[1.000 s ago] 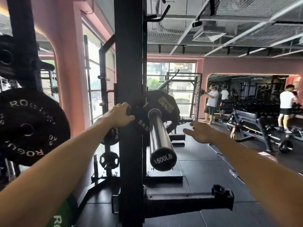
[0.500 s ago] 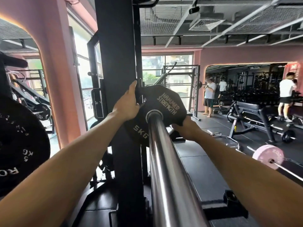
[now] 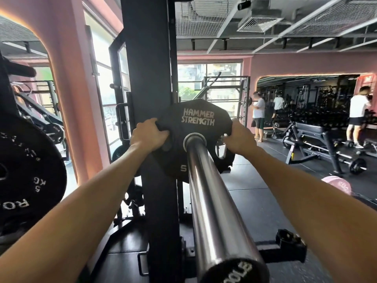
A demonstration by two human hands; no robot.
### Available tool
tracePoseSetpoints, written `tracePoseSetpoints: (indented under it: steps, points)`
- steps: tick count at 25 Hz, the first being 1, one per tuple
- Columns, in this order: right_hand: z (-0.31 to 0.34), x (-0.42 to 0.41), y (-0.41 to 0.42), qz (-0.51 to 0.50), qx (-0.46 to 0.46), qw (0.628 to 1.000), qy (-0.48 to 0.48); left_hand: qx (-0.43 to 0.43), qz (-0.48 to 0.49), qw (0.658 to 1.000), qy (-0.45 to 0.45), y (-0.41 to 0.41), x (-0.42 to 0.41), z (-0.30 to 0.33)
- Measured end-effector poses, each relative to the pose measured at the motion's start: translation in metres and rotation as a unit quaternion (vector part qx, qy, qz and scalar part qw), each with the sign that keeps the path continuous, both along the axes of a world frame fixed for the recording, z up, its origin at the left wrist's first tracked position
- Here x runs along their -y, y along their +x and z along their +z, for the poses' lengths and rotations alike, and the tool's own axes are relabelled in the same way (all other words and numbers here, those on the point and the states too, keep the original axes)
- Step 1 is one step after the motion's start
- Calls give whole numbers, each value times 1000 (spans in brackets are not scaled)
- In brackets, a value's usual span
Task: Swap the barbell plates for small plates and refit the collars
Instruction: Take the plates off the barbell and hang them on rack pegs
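The left hand (image 3: 150, 134) and right hand (image 3: 239, 137) each grip an edge of the 5 kg Hammer Strength plate (image 3: 196, 139), which sits far up the barbell sleeve (image 3: 212, 193) beside the rack upright (image 3: 150, 78). This looks like seating the small plate. Next it probably needs pushing flush, then a collar, none of which I can see here.

Gym: squat rack (image 3: 150, 78), weight benches (image 3: 318, 137).

The sleeve (image 3: 212, 193) covers the small plate's (image 3: 195, 119) weight marking past the "5". At 9 o'clock, the stored plate (image 3: 30, 170) runs off the edge. At 6 o'clock, the end cap's (image 3: 234, 271) lettering is cut off.
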State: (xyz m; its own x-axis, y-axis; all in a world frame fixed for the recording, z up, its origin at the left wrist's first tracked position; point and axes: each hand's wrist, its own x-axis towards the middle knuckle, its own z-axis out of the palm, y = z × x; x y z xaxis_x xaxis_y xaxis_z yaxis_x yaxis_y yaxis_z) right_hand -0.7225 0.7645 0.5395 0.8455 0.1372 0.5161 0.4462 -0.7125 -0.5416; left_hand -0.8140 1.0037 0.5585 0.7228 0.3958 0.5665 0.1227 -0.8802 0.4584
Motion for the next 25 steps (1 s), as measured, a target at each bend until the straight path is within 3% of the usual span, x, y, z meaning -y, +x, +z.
tracePoseSetpoints:
  steps: [4, 10, 25]
  points:
    - [9, 12, -38, -21, 16, 999, -28, 30, 3, 1000, -10, -33, 12, -5]
    - [-5, 41, -119, -3, 4, 1000, 31, 49, 15, 998, 36, -109, 45, 4]
    - [4, 129, -382, 15, 12, 1000, 6, 57, 27, 993, 95, -375, 134, 0]
